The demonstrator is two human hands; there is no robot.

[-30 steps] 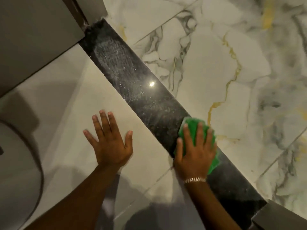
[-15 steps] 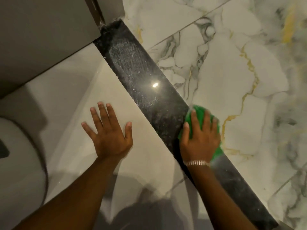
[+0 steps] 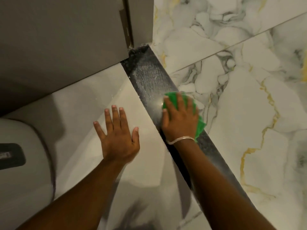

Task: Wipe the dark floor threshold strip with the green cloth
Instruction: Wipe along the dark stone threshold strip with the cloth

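Observation:
The dark threshold strip (image 3: 149,77) runs diagonally from the door frame at the top centre down to the lower right, with a whitish dusty film on its upper part. My right hand (image 3: 179,120) presses flat on the green cloth (image 3: 200,127), which lies on the strip about midway; most of the cloth is hidden under the palm. A thin bracelet circles that wrist. My left hand (image 3: 118,135) rests flat on the pale tile left of the strip, fingers spread, holding nothing.
A grey door or panel (image 3: 63,44) and its frame (image 3: 141,20) close off the top left. A white rounded fixture (image 3: 21,155) with a dark insert sits at the left edge. Marbled white tile with gold veins (image 3: 240,100) spreads right of the strip.
My right hand has slid the green cloth up along the strip toward the door frame. The camera has moved with it. My left hand stays planted on the tile.

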